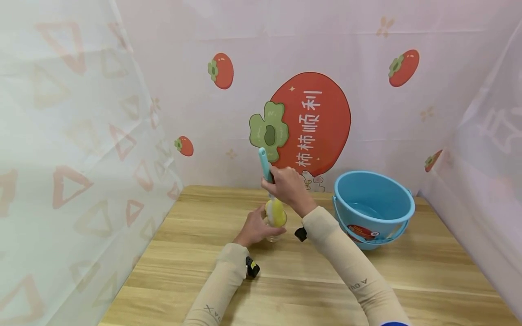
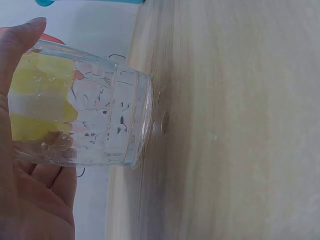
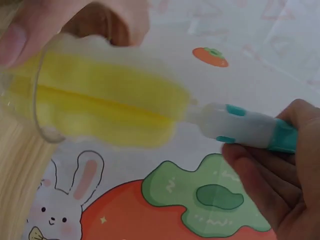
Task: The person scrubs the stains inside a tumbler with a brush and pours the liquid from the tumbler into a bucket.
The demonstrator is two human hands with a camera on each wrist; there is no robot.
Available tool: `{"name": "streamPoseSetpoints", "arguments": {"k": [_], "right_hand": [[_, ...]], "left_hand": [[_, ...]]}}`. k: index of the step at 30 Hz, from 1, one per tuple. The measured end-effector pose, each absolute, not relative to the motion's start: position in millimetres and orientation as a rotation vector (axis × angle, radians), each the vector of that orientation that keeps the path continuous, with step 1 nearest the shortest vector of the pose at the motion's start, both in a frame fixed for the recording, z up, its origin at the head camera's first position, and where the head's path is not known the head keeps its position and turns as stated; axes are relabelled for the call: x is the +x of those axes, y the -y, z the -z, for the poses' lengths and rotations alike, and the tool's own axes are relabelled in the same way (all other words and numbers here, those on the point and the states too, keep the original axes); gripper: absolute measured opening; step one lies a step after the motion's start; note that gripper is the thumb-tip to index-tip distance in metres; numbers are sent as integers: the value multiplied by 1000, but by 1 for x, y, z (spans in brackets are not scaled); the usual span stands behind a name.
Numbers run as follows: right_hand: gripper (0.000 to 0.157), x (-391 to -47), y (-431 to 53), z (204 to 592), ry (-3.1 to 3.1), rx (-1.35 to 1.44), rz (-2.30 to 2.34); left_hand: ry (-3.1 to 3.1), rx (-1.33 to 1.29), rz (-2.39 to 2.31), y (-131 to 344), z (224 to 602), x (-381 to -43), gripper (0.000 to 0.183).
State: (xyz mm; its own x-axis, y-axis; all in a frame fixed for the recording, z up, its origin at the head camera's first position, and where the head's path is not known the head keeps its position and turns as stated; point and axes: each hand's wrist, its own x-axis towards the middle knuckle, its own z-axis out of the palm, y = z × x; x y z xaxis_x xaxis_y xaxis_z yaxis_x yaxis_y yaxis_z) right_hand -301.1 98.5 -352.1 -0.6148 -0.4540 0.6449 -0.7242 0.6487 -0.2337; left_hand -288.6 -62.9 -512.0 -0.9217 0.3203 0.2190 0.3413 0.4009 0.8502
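My left hand (image 1: 257, 227) grips a clear ribbed glass cup (image 2: 100, 120) round its side, low over the wooden tabletop. Water drops cling to the glass; whether its base touches the wood I cannot tell. A sponge bottle brush with a turquoise-and-white handle (image 1: 264, 164) stands steeply in the cup. Its yellow and white sponge head (image 3: 112, 97) is partly inside the cup and partly above the rim, as the right wrist view shows. Above the cup, my right hand (image 1: 288, 186) holds the brush by its handle.
A light blue bucket (image 1: 359, 219) with its handle hanging down stands to the right on the wooden table (image 1: 183, 276). Printed sheets hang behind the table and along both sides. Part of a blue object (image 1: 394, 323) shows at the bottom edge.
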Motion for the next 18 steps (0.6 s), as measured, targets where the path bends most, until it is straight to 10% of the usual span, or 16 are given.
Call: {"name": "streamPoseSetpoints", "arguments": {"k": [18], "right_hand": [[15, -283, -125, 345, 2332, 1036, -1038]], "left_hand": [[2630, -590, 1599, 65, 515, -290, 77]]}}
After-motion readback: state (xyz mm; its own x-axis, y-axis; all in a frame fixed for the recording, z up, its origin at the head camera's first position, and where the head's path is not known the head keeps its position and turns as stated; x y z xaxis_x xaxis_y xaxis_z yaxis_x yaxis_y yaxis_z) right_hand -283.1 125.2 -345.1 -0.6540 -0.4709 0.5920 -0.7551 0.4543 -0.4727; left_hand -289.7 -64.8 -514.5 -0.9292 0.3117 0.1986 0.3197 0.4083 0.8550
